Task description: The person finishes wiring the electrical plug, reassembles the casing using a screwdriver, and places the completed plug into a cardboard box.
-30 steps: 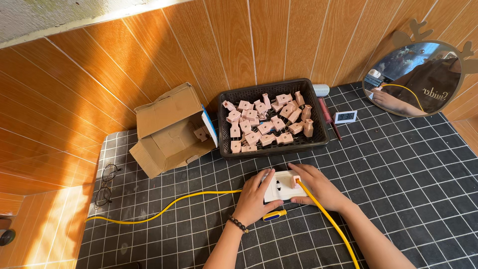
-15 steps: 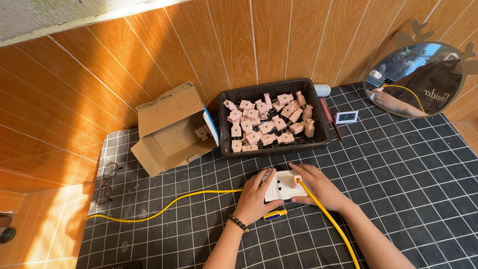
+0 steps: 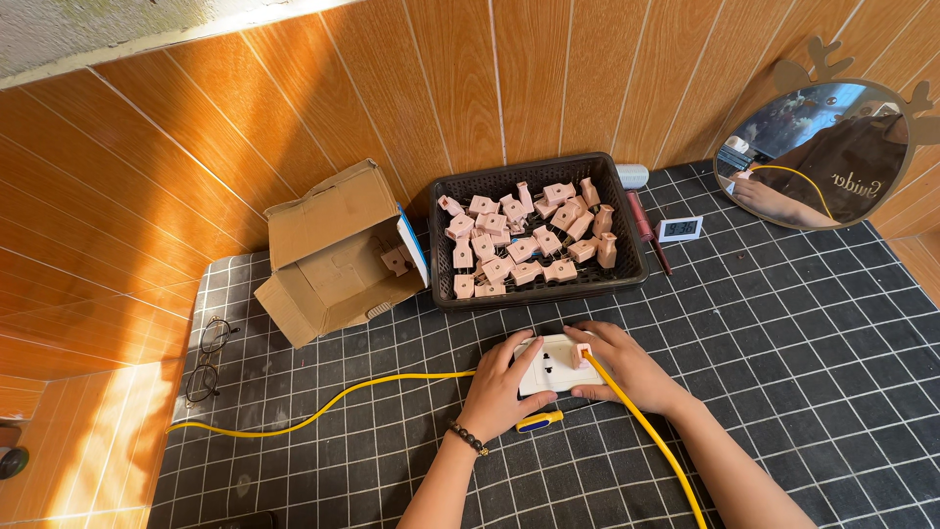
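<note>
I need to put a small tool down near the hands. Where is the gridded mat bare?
Bare black gridded mat lies right of the right hand, below the round mirror. Crowded: the black plastic basket, open cardboard box and yellow cable by the left hand.

Open black gridded mat [image 3: 803,392] right of both hands; passage blocked ahead by black plastic basket of pink plugs [image 3: 534,235], at left by open cardboard box [image 3: 333,255], and low by trailing yellow cable [image 3: 323,407].

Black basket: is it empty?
No. The black basket holds a heap of small pink parts, behind the hands on the white socket plate.
</note>
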